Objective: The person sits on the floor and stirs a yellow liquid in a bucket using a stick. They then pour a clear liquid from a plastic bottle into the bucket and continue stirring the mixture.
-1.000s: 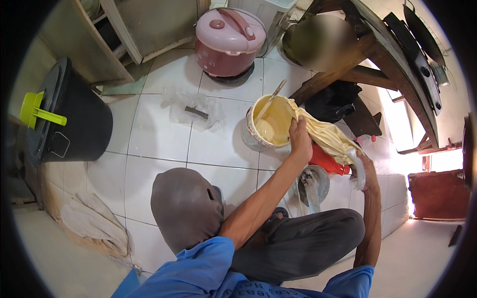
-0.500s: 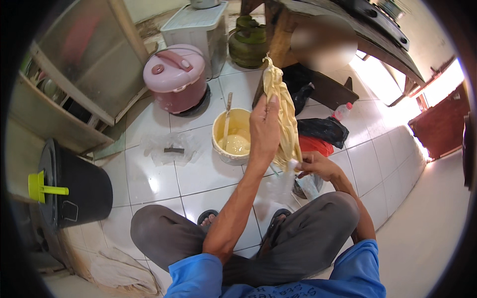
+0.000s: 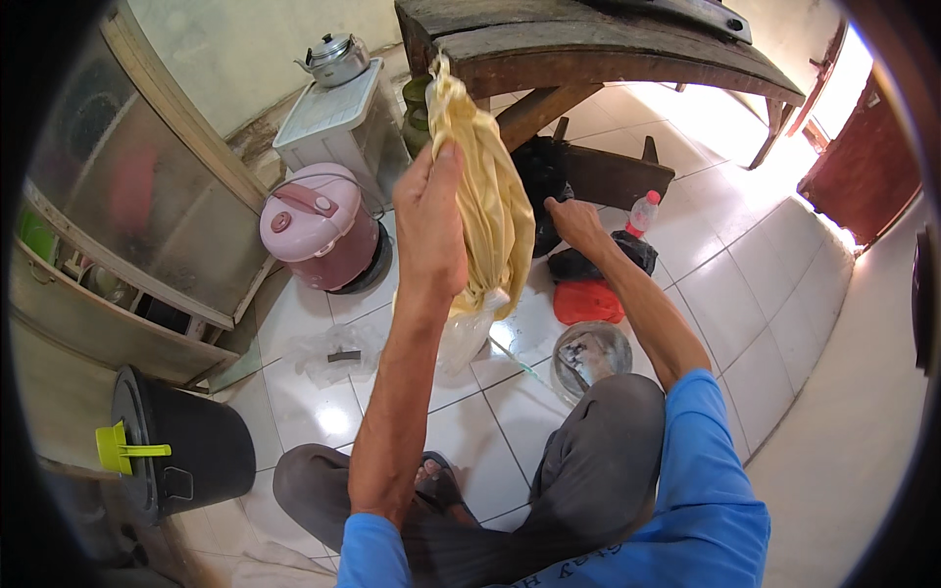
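Observation:
My left hand [image 3: 431,220] is closed around the upper side of a long yellow cloth bag [image 3: 480,186], raised in front of me. The bag is creased, with a twisted top end and a small white piece [image 3: 497,299] at its lower end. Clear plastic [image 3: 466,338] shows just below that end. My right hand [image 3: 580,225] is off the bag, to its right, beside a black plastic bag [image 3: 541,169]; its fingers look apart and nothing shows in them. The cloth bag and my left arm hide most of the floor behind them.
A pink lidded cooker [image 3: 319,225] and a clear bin [image 3: 333,132] carrying a kettle [image 3: 335,61] stand far left. A black bucket [image 3: 196,446] is at left. Near my right knee lies a round metal pan [image 3: 591,358]; a red bag [image 3: 586,302] and bottle [image 3: 643,213] sit beyond.
My right hand has left the cloth bag's lower end and moved up and away. In view, the cloth bag has shifted left and up. The yellow-batter bucket is now hidden behind it and my arm.

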`<state>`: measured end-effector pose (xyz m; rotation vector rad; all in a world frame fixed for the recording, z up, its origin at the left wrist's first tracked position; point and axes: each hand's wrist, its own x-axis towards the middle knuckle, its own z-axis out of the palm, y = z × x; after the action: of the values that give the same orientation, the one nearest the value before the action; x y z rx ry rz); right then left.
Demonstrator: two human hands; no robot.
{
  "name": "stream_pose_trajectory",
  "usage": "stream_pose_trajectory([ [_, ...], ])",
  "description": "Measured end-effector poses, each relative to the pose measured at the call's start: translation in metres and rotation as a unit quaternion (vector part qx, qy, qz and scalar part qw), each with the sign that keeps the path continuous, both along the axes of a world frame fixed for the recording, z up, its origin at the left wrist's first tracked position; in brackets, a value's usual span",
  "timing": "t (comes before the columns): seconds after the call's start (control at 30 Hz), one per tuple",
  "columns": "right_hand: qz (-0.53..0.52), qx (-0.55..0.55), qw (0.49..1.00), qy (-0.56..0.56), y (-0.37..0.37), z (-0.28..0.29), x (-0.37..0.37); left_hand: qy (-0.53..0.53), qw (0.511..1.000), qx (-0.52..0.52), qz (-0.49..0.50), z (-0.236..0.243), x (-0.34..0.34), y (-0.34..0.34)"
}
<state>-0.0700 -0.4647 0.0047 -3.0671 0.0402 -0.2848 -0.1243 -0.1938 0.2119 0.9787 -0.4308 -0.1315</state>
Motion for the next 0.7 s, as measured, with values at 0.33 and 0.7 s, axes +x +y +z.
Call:
stream_pose_trajectory([
  [0.33,0.042,0.239,0.969,0.040,0.047,0.028,-0.130,-0.061,0.996,0.016,-0.056,0.039,0.032,-0.011],
  [0.7,0.179,0.483,0.835,-0.196,0.073,0.211,-0.095,-0.017,0.979,0.045,-0.199,0.017,0.043,-0.003],
])
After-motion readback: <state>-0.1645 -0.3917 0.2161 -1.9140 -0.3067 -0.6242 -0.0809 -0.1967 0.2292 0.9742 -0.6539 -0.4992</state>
